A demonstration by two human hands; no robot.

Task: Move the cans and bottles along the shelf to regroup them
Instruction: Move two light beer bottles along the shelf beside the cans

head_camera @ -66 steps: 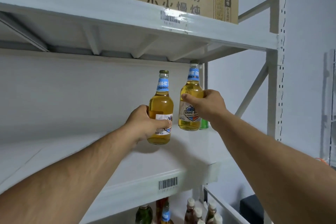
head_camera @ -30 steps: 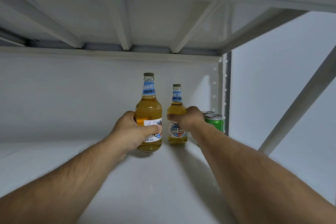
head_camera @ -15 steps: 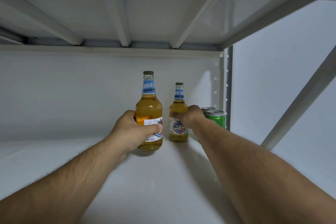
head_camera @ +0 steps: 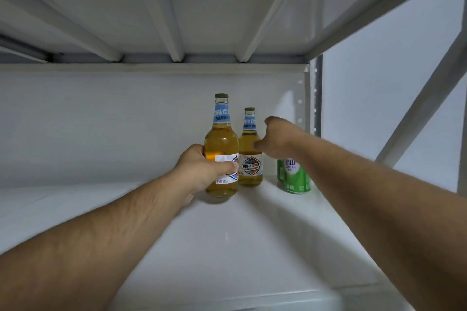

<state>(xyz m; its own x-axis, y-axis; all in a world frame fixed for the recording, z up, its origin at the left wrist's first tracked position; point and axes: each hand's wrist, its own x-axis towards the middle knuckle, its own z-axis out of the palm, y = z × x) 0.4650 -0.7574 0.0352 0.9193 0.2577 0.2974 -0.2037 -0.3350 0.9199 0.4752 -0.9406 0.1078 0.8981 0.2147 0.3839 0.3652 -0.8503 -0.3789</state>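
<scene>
While upright, near bottle fills left hand's grip.

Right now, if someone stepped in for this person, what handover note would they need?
Left hand grips the nearer bottle, which stands on the shelf.
Right hand holds nothing; it hovers beside the farther bottle, above the green cans.
Done: both bottles stand upright side by side, cans just right of them by the rear post.
Left: let go of the nearer bottle, then regroup whatever else needs moving.
</scene>
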